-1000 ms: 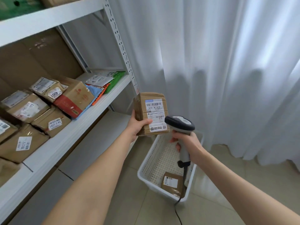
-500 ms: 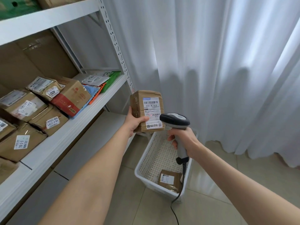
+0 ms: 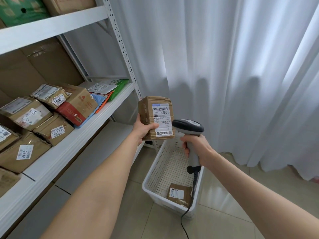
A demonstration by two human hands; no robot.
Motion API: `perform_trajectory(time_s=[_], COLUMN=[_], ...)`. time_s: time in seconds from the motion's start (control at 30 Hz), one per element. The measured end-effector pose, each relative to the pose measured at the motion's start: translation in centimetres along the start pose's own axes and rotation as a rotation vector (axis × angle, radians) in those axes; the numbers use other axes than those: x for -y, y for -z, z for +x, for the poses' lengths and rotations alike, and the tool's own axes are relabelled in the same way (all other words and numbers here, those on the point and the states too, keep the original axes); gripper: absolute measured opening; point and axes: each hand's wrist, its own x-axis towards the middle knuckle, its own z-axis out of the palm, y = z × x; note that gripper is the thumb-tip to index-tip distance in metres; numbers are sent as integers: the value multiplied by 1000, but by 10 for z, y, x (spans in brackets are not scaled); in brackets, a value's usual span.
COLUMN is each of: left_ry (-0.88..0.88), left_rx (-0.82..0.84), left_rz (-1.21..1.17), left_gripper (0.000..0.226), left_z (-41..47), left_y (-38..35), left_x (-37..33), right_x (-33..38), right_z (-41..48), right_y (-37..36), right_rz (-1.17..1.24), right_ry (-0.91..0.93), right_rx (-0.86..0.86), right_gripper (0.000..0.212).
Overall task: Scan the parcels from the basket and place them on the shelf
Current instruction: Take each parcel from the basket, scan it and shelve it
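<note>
head view: your left hand [image 3: 144,129] grips a brown parcel [image 3: 148,114] from below and behind. its thumb curls across the front face and reaches the left edge of the white label [image 3: 162,118]. the parcel stands upright, wrapped in brown tape, with the label's barcodes facing you. your right hand [image 3: 196,147] is closed tight round the handle of the grey scanner [image 3: 188,127]. the scanner's dark-rimmed head sits just beside the parcel, at its 4 o'clock. you cannot tell whether the two touch. the scanner's cable [image 3: 194,176] drops toward 6 o'clock, across the white basket [image 3: 160,200] on the floor tiles. a second, flatter parcel [image 3: 179,194] lies label-up in the basket's near corner, at 5 o'clock from the frame's centre. the shelf [image 3: 69,144] runs along your 9 o'clock and carries labelled boxes [image 3: 51,130]. the held parcel is off the shelf's far end, near its upright post.
</note>
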Motion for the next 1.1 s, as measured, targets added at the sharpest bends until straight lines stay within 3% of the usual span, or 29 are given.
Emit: perform_trajectory(time_s=[0.23,0.43,0.67,0.83,1.1], left_ry=[71,143,143,57,57], left_rx=[23,-25,-212,-412,-659], left_rz=[-44,-64,-148,-212,-246], left_gripper=[61,55,52,54,62], left_z=[-20,-31,-53,-82,-167], left_y=[14,40,95,155,281], left_x=[-19,-45,-68,-46,-14], right_x=[12,41,63,49,6], right_z=[11,19,28,20,-39], right_y=[-7,-48,-120,-184,-315], right_rz=[159,199,250,199,143], right_ry=[42,112,77,74,70], right_rx=[-78,52,146,222,471], right_gripper=[15,28,16,12,25])
